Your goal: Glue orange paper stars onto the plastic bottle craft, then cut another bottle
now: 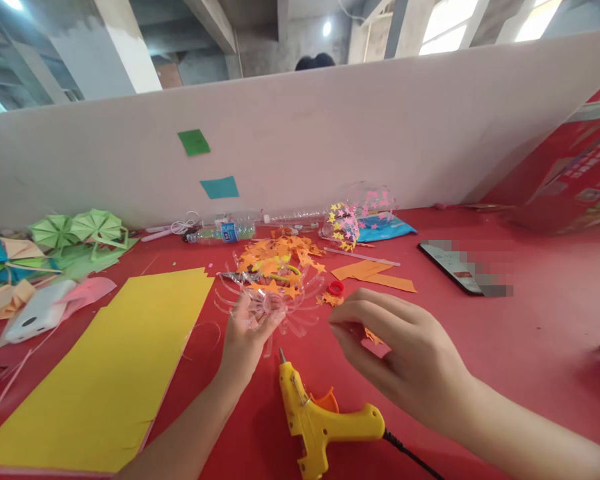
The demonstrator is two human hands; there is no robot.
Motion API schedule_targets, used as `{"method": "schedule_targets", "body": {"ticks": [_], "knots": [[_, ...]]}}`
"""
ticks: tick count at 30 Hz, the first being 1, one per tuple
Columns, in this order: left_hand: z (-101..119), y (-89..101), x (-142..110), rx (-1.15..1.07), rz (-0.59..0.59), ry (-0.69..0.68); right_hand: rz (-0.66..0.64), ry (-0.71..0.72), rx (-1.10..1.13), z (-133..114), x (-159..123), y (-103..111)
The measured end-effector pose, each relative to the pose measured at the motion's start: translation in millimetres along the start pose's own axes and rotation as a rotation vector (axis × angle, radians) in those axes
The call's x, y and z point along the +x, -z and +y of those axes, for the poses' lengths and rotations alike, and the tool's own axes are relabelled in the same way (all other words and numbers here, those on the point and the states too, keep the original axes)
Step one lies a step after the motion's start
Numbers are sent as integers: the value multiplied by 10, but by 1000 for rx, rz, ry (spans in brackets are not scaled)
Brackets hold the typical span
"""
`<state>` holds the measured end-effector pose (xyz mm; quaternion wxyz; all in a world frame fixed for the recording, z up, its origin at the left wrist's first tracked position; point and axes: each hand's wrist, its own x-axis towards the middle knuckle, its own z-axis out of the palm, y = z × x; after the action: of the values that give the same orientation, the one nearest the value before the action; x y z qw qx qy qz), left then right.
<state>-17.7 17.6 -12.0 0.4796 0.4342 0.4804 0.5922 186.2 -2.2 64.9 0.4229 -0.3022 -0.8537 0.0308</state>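
My left hand point(246, 343) grips the neck end of a cut clear plastic bottle point(273, 304), whose sides are slit into strips that fan outward. Orange paper stars point(269, 289) show on or behind the strips; I cannot tell which. My right hand point(405, 353) is to the right, apart from the bottle, its thumb and forefinger pinched together. Whatever lies between those fingertips is too small or hidden to make out. Below and between the hands, a yellow hot glue gun point(300, 407) lies on its side, nozzle toward the bottle.
Yellow paper sheets point(105, 360) lie at left, near a white device point(37, 313) and green folded paper shapes point(97, 227). Behind are scissors point(237, 276), a PURE-labelled bottle point(230, 230) and a star-covered bottle point(344, 223). A red cap point(336, 288), orange strips point(375, 273) and a phone point(450, 267) lie rightward.
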Motion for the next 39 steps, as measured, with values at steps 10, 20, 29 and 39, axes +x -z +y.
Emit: {"method": "schedule_targets", "body": {"ticks": [10,20,29,39], "knots": [[31,-139,-98,-26,60,56,111,192,-149,-106,-96,-120],[170,-233,-203,21,73,86,114,198,-177,-113,-100,-154],[166,-242,-206,3,53,93,60,112,-60,-114,-92,-174],[142,-261,-211,7,67,72,69,121,-53,-107,-81,-175]]}}
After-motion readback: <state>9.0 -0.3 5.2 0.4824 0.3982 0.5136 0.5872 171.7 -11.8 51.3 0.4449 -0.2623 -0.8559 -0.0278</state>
